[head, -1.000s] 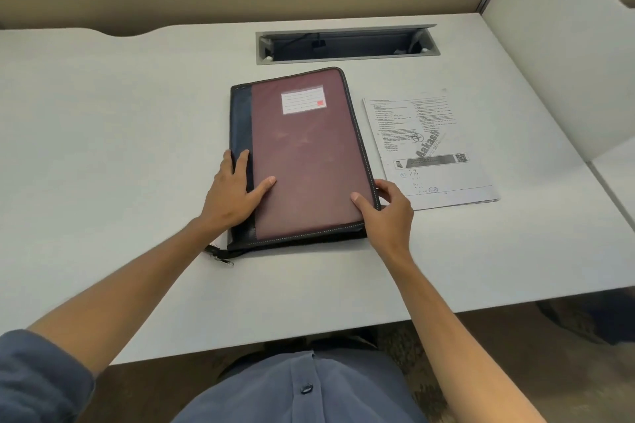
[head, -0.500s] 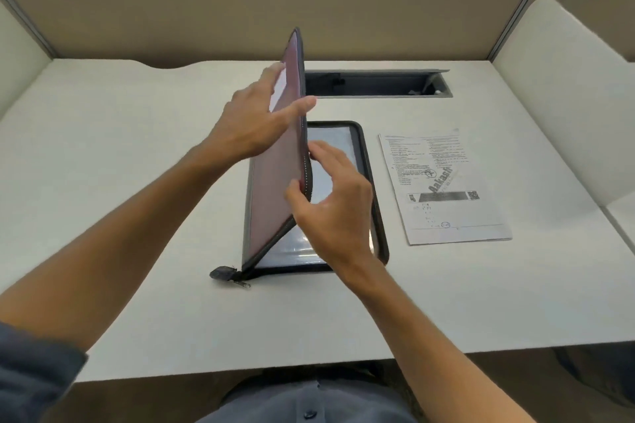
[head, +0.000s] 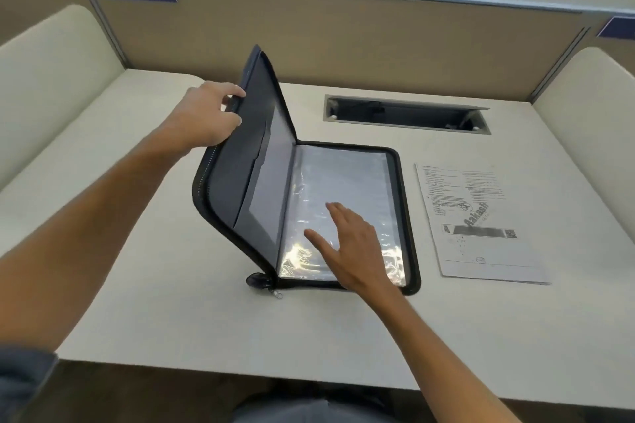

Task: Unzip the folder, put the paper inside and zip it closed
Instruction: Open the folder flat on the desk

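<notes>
Folder open on the table, paper waiting beside it

Our left hand grips the raised cover of the folder, propping it up; our right hand rests flat, fingers spread, on the clear sleeve inside, and the paper lies just right of it

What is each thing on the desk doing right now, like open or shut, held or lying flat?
folder: unzipped, open, cover raised
cover: held up by left hand
left hand: gripping the cover's edge
right hand: open, flat on the plastic sleeves
plastic sleeves: lying flat, shiny
paper: flat on the desk, outside the folder
zipper pull: resting by the folder's near corner
</notes>
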`<state>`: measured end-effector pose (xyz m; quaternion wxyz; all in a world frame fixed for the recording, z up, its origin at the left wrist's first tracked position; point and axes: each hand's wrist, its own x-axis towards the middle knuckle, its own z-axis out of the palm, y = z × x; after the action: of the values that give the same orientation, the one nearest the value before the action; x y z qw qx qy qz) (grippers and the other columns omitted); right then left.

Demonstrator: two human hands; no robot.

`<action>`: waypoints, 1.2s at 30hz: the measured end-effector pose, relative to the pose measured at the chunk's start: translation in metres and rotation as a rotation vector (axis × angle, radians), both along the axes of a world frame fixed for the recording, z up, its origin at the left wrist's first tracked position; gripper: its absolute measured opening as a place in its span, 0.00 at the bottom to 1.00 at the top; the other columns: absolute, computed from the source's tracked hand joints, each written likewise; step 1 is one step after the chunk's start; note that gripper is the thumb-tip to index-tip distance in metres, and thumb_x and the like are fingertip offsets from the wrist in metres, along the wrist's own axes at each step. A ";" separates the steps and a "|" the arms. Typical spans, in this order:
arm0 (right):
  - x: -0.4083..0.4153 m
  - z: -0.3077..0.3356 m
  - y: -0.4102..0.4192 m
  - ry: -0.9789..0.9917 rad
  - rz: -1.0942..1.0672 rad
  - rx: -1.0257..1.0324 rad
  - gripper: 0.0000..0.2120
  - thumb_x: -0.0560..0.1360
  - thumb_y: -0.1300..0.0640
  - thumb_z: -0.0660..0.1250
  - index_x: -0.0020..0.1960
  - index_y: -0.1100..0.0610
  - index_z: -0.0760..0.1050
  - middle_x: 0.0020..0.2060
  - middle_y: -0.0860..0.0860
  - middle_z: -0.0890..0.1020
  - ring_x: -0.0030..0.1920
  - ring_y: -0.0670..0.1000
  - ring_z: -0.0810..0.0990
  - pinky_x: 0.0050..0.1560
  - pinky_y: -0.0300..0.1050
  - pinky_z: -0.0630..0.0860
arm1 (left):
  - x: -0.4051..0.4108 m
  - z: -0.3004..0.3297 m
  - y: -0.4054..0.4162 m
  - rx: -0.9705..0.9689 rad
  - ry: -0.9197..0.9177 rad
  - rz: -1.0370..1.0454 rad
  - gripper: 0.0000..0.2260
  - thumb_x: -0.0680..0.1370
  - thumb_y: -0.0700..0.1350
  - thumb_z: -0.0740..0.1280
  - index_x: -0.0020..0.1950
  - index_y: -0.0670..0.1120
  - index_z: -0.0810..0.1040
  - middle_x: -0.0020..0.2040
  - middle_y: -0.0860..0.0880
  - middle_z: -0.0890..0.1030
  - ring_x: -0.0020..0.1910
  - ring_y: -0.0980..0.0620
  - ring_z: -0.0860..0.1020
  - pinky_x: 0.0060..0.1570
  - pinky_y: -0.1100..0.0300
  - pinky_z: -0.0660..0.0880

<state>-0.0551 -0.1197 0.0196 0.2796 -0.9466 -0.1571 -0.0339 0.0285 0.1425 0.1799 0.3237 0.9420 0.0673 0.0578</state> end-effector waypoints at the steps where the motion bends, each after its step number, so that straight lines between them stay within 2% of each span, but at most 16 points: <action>1: 0.001 -0.014 -0.005 0.039 -0.010 -0.074 0.37 0.76 0.30 0.51 0.76 0.52 0.58 0.75 0.50 0.64 0.75 0.50 0.60 0.73 0.53 0.59 | -0.003 -0.002 0.008 0.025 -0.004 0.022 0.21 0.75 0.39 0.64 0.68 0.51 0.74 0.62 0.46 0.77 0.52 0.45 0.78 0.52 0.53 0.76; 4: 0.002 -0.050 -0.019 0.133 -0.040 -0.225 0.39 0.75 0.28 0.46 0.78 0.50 0.51 0.79 0.48 0.53 0.78 0.51 0.49 0.76 0.57 0.49 | -0.012 -0.015 0.033 0.192 -0.043 0.062 0.22 0.73 0.41 0.65 0.67 0.48 0.75 0.58 0.42 0.80 0.51 0.39 0.78 0.53 0.51 0.74; 7: -0.001 -0.073 -0.030 0.165 -0.053 -0.272 0.39 0.75 0.27 0.44 0.79 0.49 0.47 0.79 0.47 0.49 0.78 0.50 0.44 0.77 0.58 0.46 | -0.020 -0.035 0.056 0.408 -0.033 0.069 0.20 0.74 0.48 0.66 0.65 0.46 0.75 0.55 0.40 0.81 0.52 0.36 0.77 0.46 0.49 0.71; 10: -0.005 -0.085 -0.037 0.151 -0.038 -0.295 0.39 0.75 0.27 0.42 0.79 0.48 0.44 0.79 0.46 0.45 0.78 0.48 0.41 0.77 0.55 0.42 | -0.025 -0.056 0.076 0.504 0.059 0.102 0.21 0.74 0.53 0.67 0.63 0.45 0.72 0.56 0.40 0.79 0.52 0.36 0.77 0.43 0.50 0.68; 13: -0.006 -0.088 -0.041 0.122 -0.033 -0.303 0.38 0.76 0.27 0.42 0.79 0.47 0.44 0.79 0.45 0.45 0.78 0.47 0.41 0.77 0.54 0.42 | -0.030 -0.079 0.089 0.488 0.134 0.120 0.21 0.74 0.55 0.67 0.61 0.45 0.71 0.57 0.41 0.78 0.54 0.37 0.76 0.45 0.47 0.71; 17: -0.007 -0.090 -0.045 0.100 -0.034 -0.306 0.38 0.75 0.27 0.42 0.79 0.46 0.45 0.79 0.45 0.47 0.78 0.46 0.42 0.77 0.53 0.44 | -0.037 -0.108 0.101 0.414 0.223 0.129 0.24 0.74 0.57 0.66 0.63 0.45 0.69 0.62 0.42 0.75 0.58 0.38 0.75 0.53 0.43 0.74; 25: -0.013 -0.092 -0.055 0.078 -0.040 -0.298 0.38 0.75 0.27 0.41 0.79 0.47 0.48 0.79 0.45 0.49 0.78 0.46 0.43 0.77 0.52 0.44 | -0.048 -0.160 0.106 0.125 0.207 0.160 0.24 0.75 0.55 0.68 0.67 0.44 0.70 0.64 0.40 0.75 0.61 0.37 0.73 0.60 0.44 0.71; 33: -0.012 -0.092 -0.054 0.075 -0.043 -0.246 0.39 0.75 0.27 0.43 0.78 0.48 0.50 0.79 0.46 0.51 0.78 0.46 0.45 0.77 0.54 0.45 | -0.044 -0.194 0.100 0.108 0.338 0.207 0.32 0.79 0.52 0.64 0.77 0.42 0.56 0.72 0.36 0.66 0.69 0.34 0.67 0.67 0.43 0.65; 36: -0.012 -0.087 -0.053 0.099 -0.037 -0.173 0.39 0.75 0.28 0.46 0.78 0.50 0.50 0.79 0.46 0.52 0.78 0.47 0.46 0.77 0.53 0.45 | -0.041 -0.200 0.097 0.161 0.353 0.223 0.30 0.79 0.51 0.64 0.77 0.40 0.58 0.71 0.35 0.64 0.70 0.34 0.64 0.68 0.41 0.65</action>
<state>-0.0673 -0.1728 -0.0671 0.2034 -0.9704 -0.1281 0.0214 -0.0130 0.2399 -0.0203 0.2222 0.9470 0.2220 -0.0673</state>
